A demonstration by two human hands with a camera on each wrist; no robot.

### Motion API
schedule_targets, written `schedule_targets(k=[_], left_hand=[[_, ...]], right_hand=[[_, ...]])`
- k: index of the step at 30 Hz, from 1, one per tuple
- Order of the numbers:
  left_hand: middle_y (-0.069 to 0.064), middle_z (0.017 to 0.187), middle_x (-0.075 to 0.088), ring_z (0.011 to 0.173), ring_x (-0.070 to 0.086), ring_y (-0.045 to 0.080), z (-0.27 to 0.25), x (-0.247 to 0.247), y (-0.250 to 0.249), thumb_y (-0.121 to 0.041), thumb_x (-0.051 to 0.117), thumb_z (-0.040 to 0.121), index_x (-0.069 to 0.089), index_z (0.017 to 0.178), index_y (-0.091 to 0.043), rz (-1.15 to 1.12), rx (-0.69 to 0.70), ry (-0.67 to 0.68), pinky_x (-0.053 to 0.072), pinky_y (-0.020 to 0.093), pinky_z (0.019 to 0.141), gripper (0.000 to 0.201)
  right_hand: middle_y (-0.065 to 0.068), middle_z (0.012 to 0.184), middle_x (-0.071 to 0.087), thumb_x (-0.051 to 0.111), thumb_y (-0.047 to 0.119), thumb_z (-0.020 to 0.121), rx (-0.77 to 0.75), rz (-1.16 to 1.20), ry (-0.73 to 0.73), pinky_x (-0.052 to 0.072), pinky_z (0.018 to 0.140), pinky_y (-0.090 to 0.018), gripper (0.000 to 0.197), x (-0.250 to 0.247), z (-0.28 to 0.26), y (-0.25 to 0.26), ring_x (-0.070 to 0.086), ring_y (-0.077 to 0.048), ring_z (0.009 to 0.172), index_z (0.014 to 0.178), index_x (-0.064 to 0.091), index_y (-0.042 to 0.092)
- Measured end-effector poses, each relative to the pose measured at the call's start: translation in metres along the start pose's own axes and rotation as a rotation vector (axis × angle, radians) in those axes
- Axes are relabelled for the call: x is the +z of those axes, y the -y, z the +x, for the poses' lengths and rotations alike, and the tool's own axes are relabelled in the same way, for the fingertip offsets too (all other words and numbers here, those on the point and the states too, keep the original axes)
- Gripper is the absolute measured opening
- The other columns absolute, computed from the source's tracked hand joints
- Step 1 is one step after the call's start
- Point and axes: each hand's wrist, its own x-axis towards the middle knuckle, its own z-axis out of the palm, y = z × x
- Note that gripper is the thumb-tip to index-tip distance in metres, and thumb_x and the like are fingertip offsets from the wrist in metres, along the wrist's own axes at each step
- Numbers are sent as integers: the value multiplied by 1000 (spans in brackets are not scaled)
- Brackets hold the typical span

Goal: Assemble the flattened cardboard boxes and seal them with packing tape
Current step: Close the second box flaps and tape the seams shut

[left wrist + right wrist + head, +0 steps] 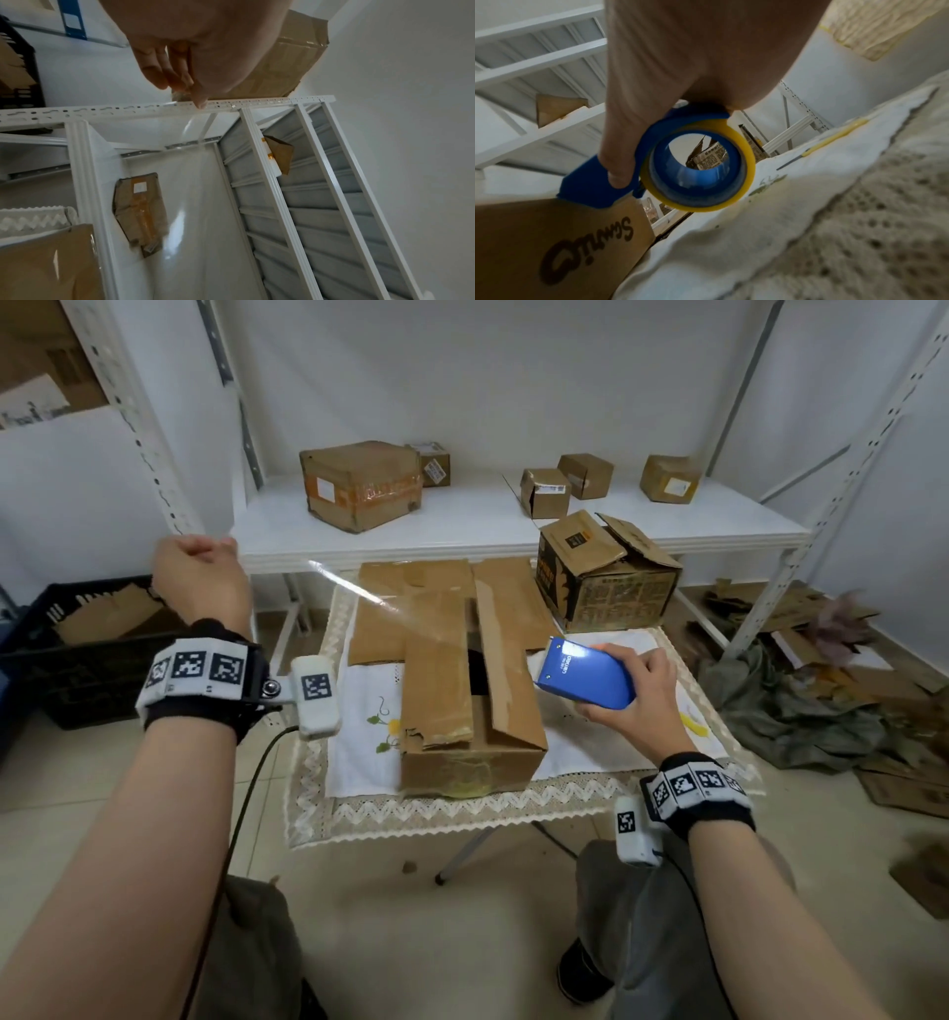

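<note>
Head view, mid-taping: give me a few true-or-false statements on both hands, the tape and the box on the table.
1. The right hand grips a blue handheld tape dispenser. True.
2. The left hand presses on the brown cardboard box on the table. False: it is raised off to the left, pinching the end of a clear tape strip.
3. The box's top flaps are taped shut. False: a dark gap shows between them.
4. The tape stretches between the two hands above the box. True.
</note>
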Motion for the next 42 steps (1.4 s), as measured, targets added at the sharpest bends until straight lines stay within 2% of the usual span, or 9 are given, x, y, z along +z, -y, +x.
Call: schedule_targets(k=[3, 7, 12, 16, 22, 29, 34, 38, 42], left_hand=[[-8, 92, 60, 78, 57, -1, -18, 9, -13, -17, 67, 96, 48, 82, -31, -5, 117, 75, 47, 6, 79, 27], [-2, 94, 60, 75, 52, 3, -48, 20, -34, -27, 75, 87, 53, 87, -26, -27, 309, 225, 44, 8, 71, 22], [-4, 87, 56, 67, 46, -2, -84, 35, -59, -21, 79, 86, 54, 91, -17, -104, 408, 403, 44, 10, 69, 25], [-10, 86, 55, 69, 47, -4, -83, 35, -71, -21, 76, 89, 51, 87, -25, -227, 395, 302, 45, 12, 72, 25], [-12, 84, 53, 67, 46, -4, -70, 29, -68, -22, 76, 88, 47, 85, -31, -229, 363, 172, 45, 12, 71, 30], [-8, 88, 52, 72, 44, 3, -87, 31, -73, -31, 77, 82, 47, 86, -28, -139, 424, 296, 45, 19, 73, 30], [-9, 86, 46, 72, 41, 5, -123, 46, -89, -32, 79, 85, 47, 97, -19, 159, 530, 615, 40, 20, 69, 37], [-2, 80, 54, 65, 49, 8, -160, 72, -89, -34, 76, 89, 43, 117, -25, 467, 618, 922, 39, 18, 59, 44], [-4, 101, 59, 88, 54, 13, -182, 100, -87, -40, 72, 91, 58, 121, -24, 726, 693, 1161, 42, 27, 74, 36]], right_hand=[[-2, 104, 37, 92, 30, 70, -8, -15, -10, 28, 87, -28, 70, 1, 1, 3, 33, -17, 103, 132, 59, 31], [-1, 104, 38, 78, 53, 64, -27, 13, -50, 23, 88, -6, 70, -4, 2, 5, 30, -10, 100, 128, 56, 36], [-1, 112, 40, 88, 37, 70, 7, 112, -112, 34, 91, -23, 68, -15, 1, 4, 36, -11, 106, 127, 50, 42], [1, 119, 40, 76, 57, 65, 83, 230, -219, 39, 95, -27, 70, -23, -2, 8, 45, -17, 113, 128, 50, 40], [3, 124, 43, 75, 58, 67, 278, 365, -412, 47, 103, -42, 73, -20, -4, 1, 50, -15, 115, 132, 51, 34], [8, 127, 44, 76, 55, 66, 222, 447, -348, 44, 96, -26, 70, -17, -6, 11, 49, 6, 111, 128, 49, 38], [28, 124, 43, 75, 58, 65, 182, 488, -316, 45, 93, -23, 70, -21, -3, 18, 48, 10, 112, 128, 48, 43], [25, 125, 46, 78, 53, 67, 127, 497, -290, 48, 100, -34, 62, -25, 0, 20, 51, 2, 116, 122, 49, 53], [11, 127, 48, 79, 52, 69, 65, 463, -255, 48, 102, -36, 61, -31, 2, 20, 52, -5, 117, 122, 48, 56]])
